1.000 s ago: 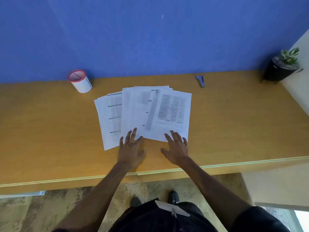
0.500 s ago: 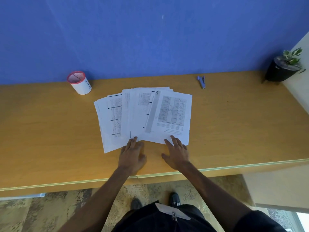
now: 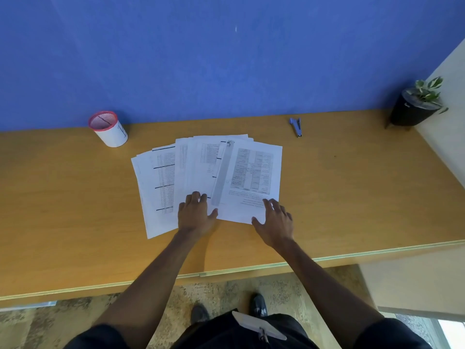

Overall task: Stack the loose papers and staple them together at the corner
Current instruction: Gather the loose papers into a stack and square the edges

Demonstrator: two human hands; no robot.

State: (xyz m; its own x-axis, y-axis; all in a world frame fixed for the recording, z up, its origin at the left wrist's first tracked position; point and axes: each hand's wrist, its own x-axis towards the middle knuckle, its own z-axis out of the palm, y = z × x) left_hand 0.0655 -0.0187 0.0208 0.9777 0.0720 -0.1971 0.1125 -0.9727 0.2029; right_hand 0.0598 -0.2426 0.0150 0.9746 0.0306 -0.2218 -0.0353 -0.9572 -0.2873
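Observation:
Several loose printed papers (image 3: 198,172) lie fanned out and overlapping in the middle of the wooden desk (image 3: 352,197). My left hand (image 3: 195,215) rests flat on the near edge of the middle sheets, fingers bent a little at the tips. My right hand (image 3: 275,222) touches the near right corner of the rightmost sheet, with its thumb at the sheet's bottom edge. A small blue stapler (image 3: 296,126) lies at the back of the desk, well beyond the papers and to their right.
A white pen cup with a red rim (image 3: 108,129) stands at the back left by the blue wall. A black pot with a plant (image 3: 415,107) sits in the back right corner. The desk's front edge runs just behind my wrists.
Both hands have slid forward onto the papers' near edges. My left hand now lies on the middle sheets; my right hand has shifted to the right sheet's corner.

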